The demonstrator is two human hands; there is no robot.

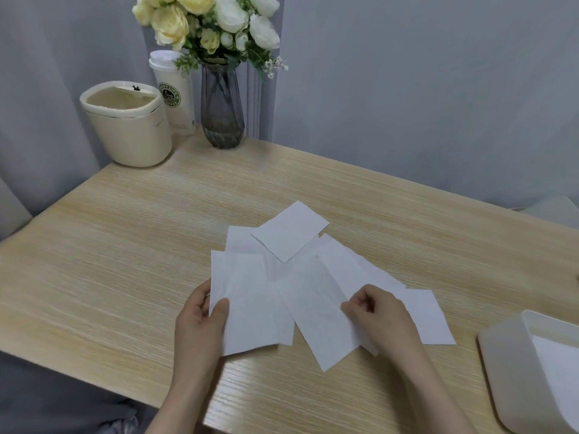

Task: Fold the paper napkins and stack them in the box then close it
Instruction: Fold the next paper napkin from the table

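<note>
Several white paper napkins lie fanned out and overlapping on the wooden table (pixel 109 261). My left hand (pixel 200 317) pinches the left edge of the nearest napkin (pixel 247 308), thumb on top. My right hand (pixel 376 311) pinches the edge of a long napkin (pixel 316 311) in the middle of the pile. A smaller folded napkin (pixel 289 231) rests on top at the back. Another napkin (pixel 429 321) lies to the right, partly under my right hand. The white box (pixel 507 371) stands open at the lower right with a white napkin inside; only part of it is in view.
At the back left stand a cream lidded bin (pixel 128 126), a white takeaway cup (pixel 175 95) and a dark glass vase (pixel 222 111) of pale flowers. A grey wall runs behind. The table's front edge passes near my forearms.
</note>
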